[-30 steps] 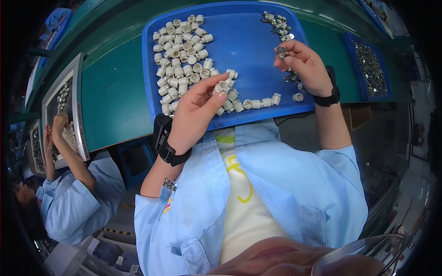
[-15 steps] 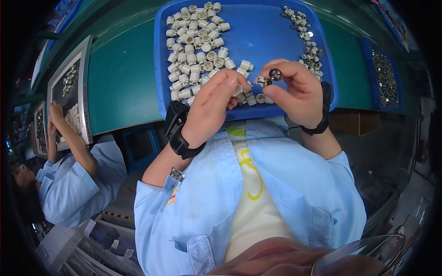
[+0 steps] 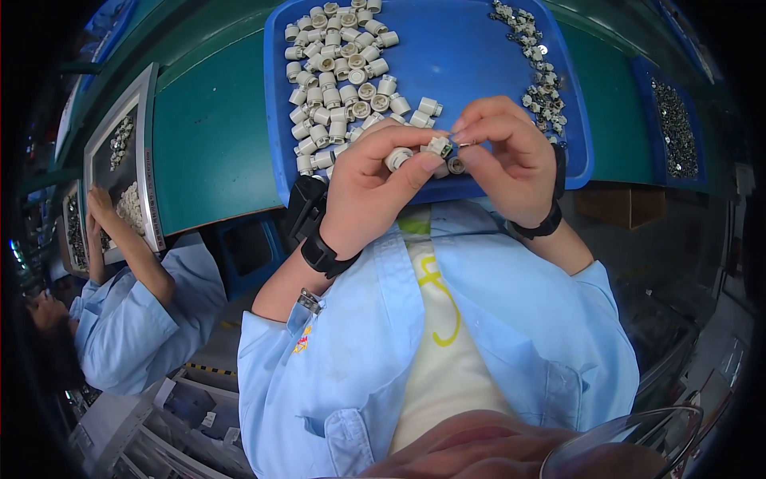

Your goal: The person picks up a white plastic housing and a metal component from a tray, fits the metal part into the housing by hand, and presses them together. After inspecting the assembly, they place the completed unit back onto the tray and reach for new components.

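Above the near side of the blue tray (image 3: 447, 60), my left hand (image 3: 365, 182) pinches a small white block (image 3: 438, 147) between thumb and forefinger, with a white cylinder (image 3: 397, 158) tucked into the same grip. Right hand (image 3: 511, 164): thumb and fingertip nearly together on a thin metal bit (image 3: 464, 144), mostly hidden, just beside the block. Block looks light and stiff; corners might chip. Best held by its sides, metal end free. Cylinder is probably smooth, could slip. Open floor beyond my fingers; white parts (image 3: 331, 88) left, metal pieces (image 3: 545, 84) right, near rim beneath my hands.
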{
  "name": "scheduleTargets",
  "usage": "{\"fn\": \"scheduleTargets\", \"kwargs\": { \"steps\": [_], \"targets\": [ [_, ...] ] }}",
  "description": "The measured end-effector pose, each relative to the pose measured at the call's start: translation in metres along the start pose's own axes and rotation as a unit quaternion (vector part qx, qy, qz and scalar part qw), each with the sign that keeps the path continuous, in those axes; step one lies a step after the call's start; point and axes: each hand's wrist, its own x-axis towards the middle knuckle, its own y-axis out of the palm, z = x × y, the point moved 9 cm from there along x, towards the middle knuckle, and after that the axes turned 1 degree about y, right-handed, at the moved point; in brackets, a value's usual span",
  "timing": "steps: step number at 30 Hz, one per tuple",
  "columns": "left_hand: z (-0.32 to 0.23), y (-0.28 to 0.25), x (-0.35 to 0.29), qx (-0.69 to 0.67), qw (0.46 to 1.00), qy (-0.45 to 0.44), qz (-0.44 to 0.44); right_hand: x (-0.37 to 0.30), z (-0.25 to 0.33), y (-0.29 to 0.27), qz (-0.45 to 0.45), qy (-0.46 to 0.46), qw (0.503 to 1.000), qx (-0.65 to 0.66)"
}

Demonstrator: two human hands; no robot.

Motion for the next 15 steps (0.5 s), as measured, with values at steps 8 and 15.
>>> {"fn": "scheduleTargets", "kwargs": {
  "steps": [8,15],
  "targets": [
    [0.002,-0.002,-0.001,-0.021,0.999,-0.02,-0.02,0.0,0.015,0.007,0.009,-0.053,0.994,-0.097],
    [0.004,-0.003,-0.006,-0.058,0.997,-0.042,-0.019,-0.003,0.012,0.011,0.005,-0.057,0.993,-0.107]
  ]
}}
